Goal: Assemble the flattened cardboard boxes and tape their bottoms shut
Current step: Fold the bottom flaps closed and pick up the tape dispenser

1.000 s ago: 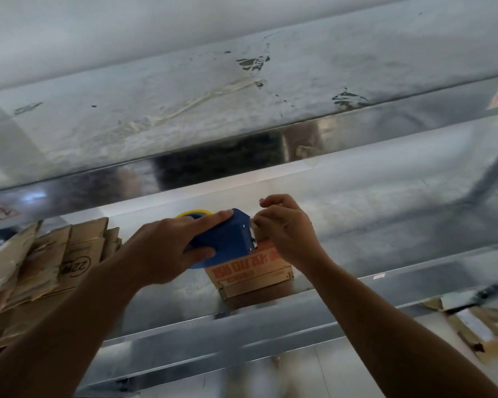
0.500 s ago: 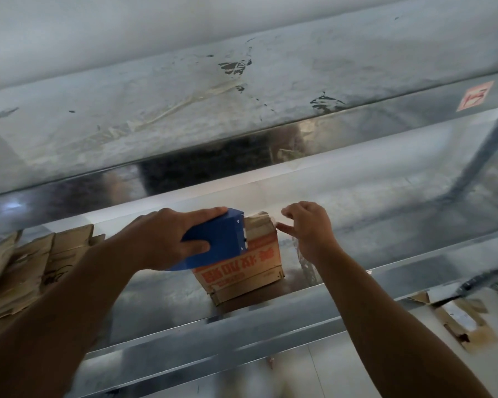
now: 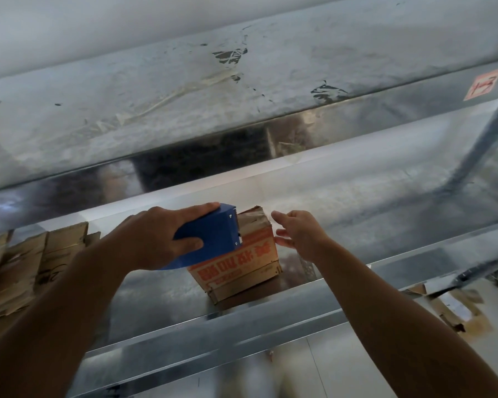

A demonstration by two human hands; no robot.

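A small brown cardboard box point(image 3: 239, 267) with orange print stands on a shiny metal shelf point(image 3: 161, 297). My left hand point(image 3: 153, 239) grips a blue tape dispenser point(image 3: 213, 234) and holds it against the box's top left. My right hand point(image 3: 301, 234) hovers just right of the box with its fingers apart, the fingertips close to the box's upper right edge and holding nothing. A stack of flattened cardboard boxes point(image 3: 26, 265) lies on the same shelf at the far left.
A second metal shelf point(image 3: 242, 96) hangs above, close over the hands. A blue upright post point(image 3: 480, 139) stands at the right. Torn cardboard scraps point(image 3: 454, 311) lie on the floor below at the right.
My right hand has let go of the box's top and drawn back to the right, opening its fingers. The dispenser has stayed on the box.
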